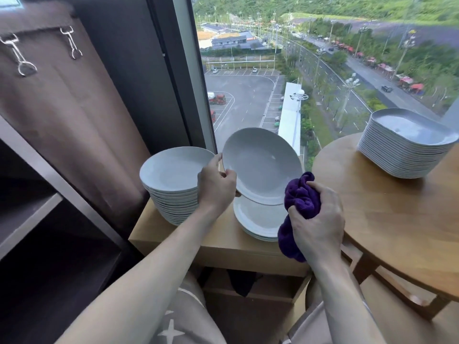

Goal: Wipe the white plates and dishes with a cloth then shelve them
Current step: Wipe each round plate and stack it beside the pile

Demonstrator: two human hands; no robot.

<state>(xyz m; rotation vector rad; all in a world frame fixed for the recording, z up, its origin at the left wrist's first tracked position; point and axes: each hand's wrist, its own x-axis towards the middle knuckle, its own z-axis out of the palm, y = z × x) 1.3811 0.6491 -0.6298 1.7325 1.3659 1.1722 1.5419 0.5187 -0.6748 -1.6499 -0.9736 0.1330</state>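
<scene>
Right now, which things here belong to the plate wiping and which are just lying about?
In the job: tilted plate, purple cloth, tall plate stack, low plate stack, rectangular dish stack, shelf unit.
Lying about: curtain, metal hooks.

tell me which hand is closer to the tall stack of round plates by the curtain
Left. The left hand holds a tilted plate right beside the tall stack; the right hand, gripping the purple cloth, is farther right, past the short stack.

White plate [263, 165], tilted, gripped at its left rim by the left hand [216, 184]. Purple cloth [301, 197] bunched in the right hand [316, 222], beside the plate's lower right edge. Plate stacks: tall [173, 187] and low [258, 219] on wooden stand [223, 244]; rectangular dishes [404, 142] on round table [397, 212].
</scene>
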